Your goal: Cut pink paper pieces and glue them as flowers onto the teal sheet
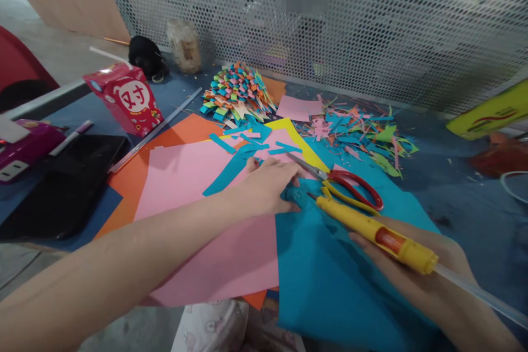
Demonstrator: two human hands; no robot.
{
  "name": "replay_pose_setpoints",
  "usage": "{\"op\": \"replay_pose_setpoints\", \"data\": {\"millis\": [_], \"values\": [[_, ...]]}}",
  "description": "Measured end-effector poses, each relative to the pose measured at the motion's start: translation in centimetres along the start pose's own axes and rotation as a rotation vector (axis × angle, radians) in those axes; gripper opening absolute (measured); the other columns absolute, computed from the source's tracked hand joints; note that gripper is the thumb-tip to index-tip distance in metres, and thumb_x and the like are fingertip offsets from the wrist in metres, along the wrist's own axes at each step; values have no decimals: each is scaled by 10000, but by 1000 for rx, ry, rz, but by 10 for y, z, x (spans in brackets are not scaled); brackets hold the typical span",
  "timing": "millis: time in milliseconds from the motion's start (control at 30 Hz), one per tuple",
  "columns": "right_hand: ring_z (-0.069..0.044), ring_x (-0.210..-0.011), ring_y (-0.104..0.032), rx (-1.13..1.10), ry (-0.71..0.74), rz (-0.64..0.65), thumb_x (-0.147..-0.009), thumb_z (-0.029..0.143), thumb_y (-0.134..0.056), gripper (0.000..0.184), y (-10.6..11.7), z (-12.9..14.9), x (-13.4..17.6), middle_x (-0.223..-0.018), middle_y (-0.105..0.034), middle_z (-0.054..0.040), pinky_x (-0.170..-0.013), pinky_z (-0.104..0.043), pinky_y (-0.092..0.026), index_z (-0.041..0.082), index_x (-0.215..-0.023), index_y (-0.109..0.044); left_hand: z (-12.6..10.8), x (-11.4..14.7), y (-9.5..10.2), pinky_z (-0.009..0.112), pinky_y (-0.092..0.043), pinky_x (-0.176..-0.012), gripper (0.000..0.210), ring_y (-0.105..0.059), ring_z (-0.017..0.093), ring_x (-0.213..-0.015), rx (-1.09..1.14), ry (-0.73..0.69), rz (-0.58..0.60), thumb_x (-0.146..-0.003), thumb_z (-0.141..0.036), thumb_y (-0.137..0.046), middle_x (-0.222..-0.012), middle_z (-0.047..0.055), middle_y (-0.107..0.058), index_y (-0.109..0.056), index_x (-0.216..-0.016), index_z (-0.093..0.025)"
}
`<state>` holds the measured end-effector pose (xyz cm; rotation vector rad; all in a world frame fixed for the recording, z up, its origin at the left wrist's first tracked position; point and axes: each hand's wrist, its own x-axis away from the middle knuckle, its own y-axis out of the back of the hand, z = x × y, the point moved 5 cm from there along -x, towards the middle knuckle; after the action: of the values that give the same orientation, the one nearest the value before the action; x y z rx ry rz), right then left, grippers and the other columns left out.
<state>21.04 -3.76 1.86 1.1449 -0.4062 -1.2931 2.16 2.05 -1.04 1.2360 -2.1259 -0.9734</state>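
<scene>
My right hand (416, 269) is wrapped round a yellow hot glue gun (371, 228), its dark nozzle pointing left and a clear glue stick (478, 291) running out of its back end. My left hand (274, 184) rests over the paper with thumb and fingers curled about a small, shiny, see-through bluish thing (296, 194) that I cannot make out. The nozzle is close to it. Scissors (355, 184) with red and yellow handles lie just beyond the nozzle. Cut blue paper strips (251, 143) are scattered past my left fingers, over pink paper (223, 247) and blue paper (330, 286).
A cone of folded colored paper pieces (237, 91) stands at the back, with paper scraps (363, 129) to its right. On the left are a red drink carton (127, 99), a black tablet-like slab (70, 187) and a purple power strip (27, 146). A perforated metal panel (231, 16) rises behind.
</scene>
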Motion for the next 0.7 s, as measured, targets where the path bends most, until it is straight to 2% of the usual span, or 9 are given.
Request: {"op": "replay_pose_setpoints", "data": {"millis": [167,267,433,600,700], "values": [[-218,-627,-664,-80,-1,-16,-788,461,-594,216,-6,-3,1,-759,-694,-21,-541,-323,-560,263,-853,-649,0,1,0,488,-287,-952,478,-454,280,-1146,-13,3,4,-667,-291,-737,-1127,11,-618,-518,-1088,-242],[-203,-565,-639,-108,10,33,-798,437,-591,187,-10,-2,-1,-687,-671,-18,-486,-305,-537,256,-773,-634,-1,1,1,473,-288,-936,455,-463,273,-1132,-29,18,3,-669,-294,-738,-1124,4,-625,-522,-1066,-243],[-175,-515,-623,-25,90,132,-834,424,-550,253,-12,2,-6,-613,-651,-15,-406,-256,-478,252,-650,-574,-2,0,1,448,-311,-911,463,-461,269,-1122,-30,13,12,-669,-292,-739,-1125,8,-626,-518,-1071,-232],[-171,-506,-625,64,158,111,-854,431,-530,313,-11,1,-5,-595,-646,-28,-405,-250,-458,237,-609,-552,-3,1,2,458,-304,-919,434,-462,271,-1127,-24,28,6,-674,-283,-737,-1114,4,-631,-523,-1048,-227],[-172,-474,-603,90,134,131,-849,465,-522,340,-14,-2,-3,-560,-627,-28,-393,-262,-436,242,-595,-560,-3,0,2,435,-326,-899,436,-467,265,-1110,-21,15,10,-666,-278,-741,-1111,6,-631,-527,-1041,-220]]}}
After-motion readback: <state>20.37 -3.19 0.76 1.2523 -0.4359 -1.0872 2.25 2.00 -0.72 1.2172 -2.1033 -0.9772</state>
